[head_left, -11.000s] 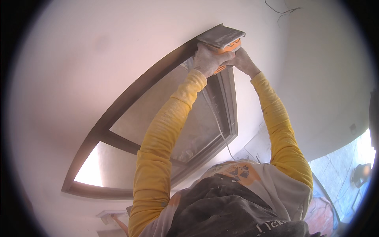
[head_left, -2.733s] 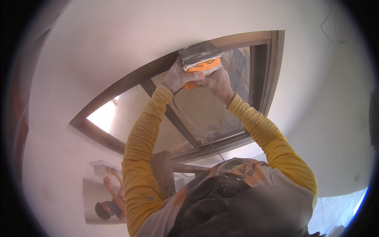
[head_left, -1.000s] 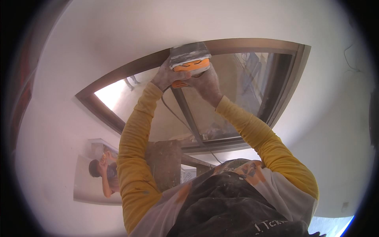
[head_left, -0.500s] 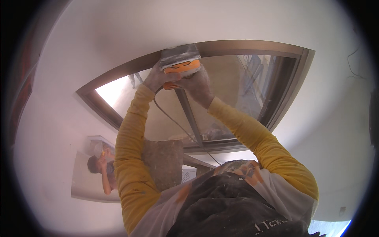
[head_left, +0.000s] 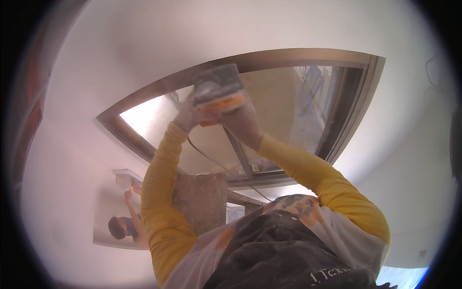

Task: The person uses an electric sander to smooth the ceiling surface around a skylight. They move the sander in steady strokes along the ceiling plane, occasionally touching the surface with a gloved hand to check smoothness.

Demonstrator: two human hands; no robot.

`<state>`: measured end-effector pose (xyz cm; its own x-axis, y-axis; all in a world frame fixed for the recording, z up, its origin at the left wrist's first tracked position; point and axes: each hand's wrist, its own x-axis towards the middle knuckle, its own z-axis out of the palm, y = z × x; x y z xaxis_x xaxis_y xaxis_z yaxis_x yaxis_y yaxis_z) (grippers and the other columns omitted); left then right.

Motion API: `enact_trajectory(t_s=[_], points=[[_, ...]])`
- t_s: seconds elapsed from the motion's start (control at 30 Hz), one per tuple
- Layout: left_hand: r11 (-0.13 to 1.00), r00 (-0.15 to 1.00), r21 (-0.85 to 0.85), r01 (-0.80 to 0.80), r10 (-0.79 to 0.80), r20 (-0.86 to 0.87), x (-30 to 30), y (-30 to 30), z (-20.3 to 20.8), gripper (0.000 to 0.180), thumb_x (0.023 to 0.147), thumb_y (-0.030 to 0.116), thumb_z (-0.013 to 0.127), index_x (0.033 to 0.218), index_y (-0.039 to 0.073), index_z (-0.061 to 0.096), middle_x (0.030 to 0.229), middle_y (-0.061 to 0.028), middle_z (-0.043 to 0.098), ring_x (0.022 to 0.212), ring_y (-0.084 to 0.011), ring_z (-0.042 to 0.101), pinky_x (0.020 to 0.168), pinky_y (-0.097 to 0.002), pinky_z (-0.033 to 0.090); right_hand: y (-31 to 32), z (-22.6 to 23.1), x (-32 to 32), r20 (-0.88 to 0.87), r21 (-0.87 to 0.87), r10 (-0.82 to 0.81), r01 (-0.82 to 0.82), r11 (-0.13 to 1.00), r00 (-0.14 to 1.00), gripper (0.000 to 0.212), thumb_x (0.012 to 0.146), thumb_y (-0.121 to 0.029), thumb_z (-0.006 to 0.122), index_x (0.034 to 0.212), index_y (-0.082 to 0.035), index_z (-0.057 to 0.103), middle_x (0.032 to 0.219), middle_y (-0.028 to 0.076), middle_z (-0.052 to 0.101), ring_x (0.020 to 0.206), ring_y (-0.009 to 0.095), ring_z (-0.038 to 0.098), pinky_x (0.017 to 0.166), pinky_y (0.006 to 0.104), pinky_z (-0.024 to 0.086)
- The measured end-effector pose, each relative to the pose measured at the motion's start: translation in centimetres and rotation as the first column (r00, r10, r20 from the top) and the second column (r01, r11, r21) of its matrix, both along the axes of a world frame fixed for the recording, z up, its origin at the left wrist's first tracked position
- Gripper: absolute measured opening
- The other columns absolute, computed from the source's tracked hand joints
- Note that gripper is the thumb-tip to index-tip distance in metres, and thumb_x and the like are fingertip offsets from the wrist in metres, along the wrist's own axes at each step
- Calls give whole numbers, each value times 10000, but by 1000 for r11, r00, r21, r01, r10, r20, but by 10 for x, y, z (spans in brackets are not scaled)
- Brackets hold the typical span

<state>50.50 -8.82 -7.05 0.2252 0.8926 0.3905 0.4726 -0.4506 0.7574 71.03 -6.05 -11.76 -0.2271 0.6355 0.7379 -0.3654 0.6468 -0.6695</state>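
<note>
A corded power sander (head_left: 220, 86) with a grey pad and orange body is raised in front of me, blurred by motion. My left hand (head_left: 191, 115) wraps round its left side, closed. On the other side my right hand (head_left: 244, 124) grips the body, also closed. The flat pad points upward and away from me. Behind the sander is the brown window frame (head_left: 298, 57); the pad seems apart from the wall above it. A power cord (head_left: 211, 159) hangs from the tool, down past my chest.
A white wall (head_left: 159, 33) surrounds the window glass (head_left: 269, 106). A brown board (head_left: 199, 200) stands below it, beside my left arm. Further left, another person (head_left: 126, 224) holds a tool up against the wall. A loose wire (head_left: 428, 72) hangs at right.
Both my hands have brought the sander down, away from the wall above the frame's top edge. The other person's raised arms and head have shifted.
</note>
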Motion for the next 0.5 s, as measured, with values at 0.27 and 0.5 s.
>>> enact_trajectory(t_s=[0.27,0.5], points=[[959,921,-22,281,-263,287,120,-24,-26,1254,654,202,1011,1607,53,209,1557,-116,438,1406,-260,491,1183,-415,419,-10,-74,96,-58,-226,186,-194,955,981,664,802,-159,889,1375,-63,570,1210,97,686,1133,220,688,898,348,591],[950,948,125,285,-299,110,228,2,2,1152,690,382,976,1556,14,312,1480,-178,478,1404,-298,458,1170,-442,388,0,-78,167,-598,-98,190,-306,947,779,623,1036,-458,632,1503,-107,416,1396,46,582,1320,223,557,1063,393,519]])
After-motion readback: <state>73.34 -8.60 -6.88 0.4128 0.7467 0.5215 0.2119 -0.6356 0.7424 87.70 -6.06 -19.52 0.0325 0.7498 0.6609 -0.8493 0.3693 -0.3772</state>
